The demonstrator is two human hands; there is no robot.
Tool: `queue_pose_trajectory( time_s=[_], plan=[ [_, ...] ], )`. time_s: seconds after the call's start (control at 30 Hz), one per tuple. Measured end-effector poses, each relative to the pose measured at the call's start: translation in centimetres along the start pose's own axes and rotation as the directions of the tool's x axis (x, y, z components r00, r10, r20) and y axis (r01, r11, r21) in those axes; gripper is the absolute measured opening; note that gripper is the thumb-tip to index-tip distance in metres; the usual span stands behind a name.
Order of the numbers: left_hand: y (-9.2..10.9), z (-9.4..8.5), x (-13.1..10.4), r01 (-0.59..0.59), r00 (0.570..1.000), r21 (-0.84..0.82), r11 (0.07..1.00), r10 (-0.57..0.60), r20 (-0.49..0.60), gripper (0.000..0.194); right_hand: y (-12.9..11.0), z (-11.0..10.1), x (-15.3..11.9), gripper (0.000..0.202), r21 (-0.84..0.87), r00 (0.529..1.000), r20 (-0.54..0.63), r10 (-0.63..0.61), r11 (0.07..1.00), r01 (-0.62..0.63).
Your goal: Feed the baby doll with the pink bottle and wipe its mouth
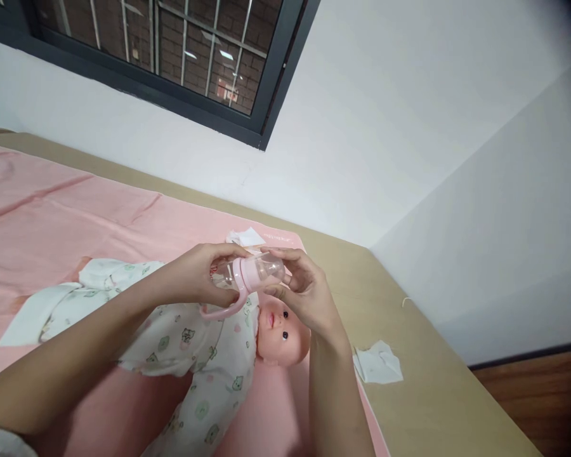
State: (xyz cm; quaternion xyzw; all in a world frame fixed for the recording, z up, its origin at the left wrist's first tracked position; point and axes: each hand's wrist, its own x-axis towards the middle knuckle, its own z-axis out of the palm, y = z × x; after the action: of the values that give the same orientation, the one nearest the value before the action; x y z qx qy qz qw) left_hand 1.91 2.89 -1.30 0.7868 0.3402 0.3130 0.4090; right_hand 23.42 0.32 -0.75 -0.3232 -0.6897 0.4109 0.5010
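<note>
A clear baby bottle with a pink collar and pink handles (251, 274) is held sideways between both hands, above a doll's chest. My left hand (203, 274) wraps round the bottle's body, next to the handle. At the other end, the fingers of my right hand (301, 280) close round the transparent cap. Beneath lies the doll (283, 333) on its back, its head to the right, dressed in white clothes with a green and pink print (219, 368). Its face is partly hidden by my right hand.
A pink cloth (76, 203) covers much of the tan table (390, 298). One crumpled white tissue (378, 363) lies at the right, another (250, 237) behind the bottle. Behind the table are a white wall and a dark-framed window (261, 120).
</note>
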Motion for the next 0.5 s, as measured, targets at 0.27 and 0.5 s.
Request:
queue_pose_trajectory(
  time_s=[0.27,0.5],
  plan=[
    [0.3,-0.1,-0.6,-0.034,0.988,0.272,0.962,0.074,-0.138,0.066,0.0,-3.7,0.2,0.050,-0.176,0.950,-0.291,-0.114,0.982,0.063],
    [0.3,-1.5,-1.1,0.003,0.982,0.321,0.947,0.058,-0.179,0.043,5.8,-10.9,1.1,0.051,-0.325,0.796,-0.594,-0.118,0.940,-0.103]
  ],
)
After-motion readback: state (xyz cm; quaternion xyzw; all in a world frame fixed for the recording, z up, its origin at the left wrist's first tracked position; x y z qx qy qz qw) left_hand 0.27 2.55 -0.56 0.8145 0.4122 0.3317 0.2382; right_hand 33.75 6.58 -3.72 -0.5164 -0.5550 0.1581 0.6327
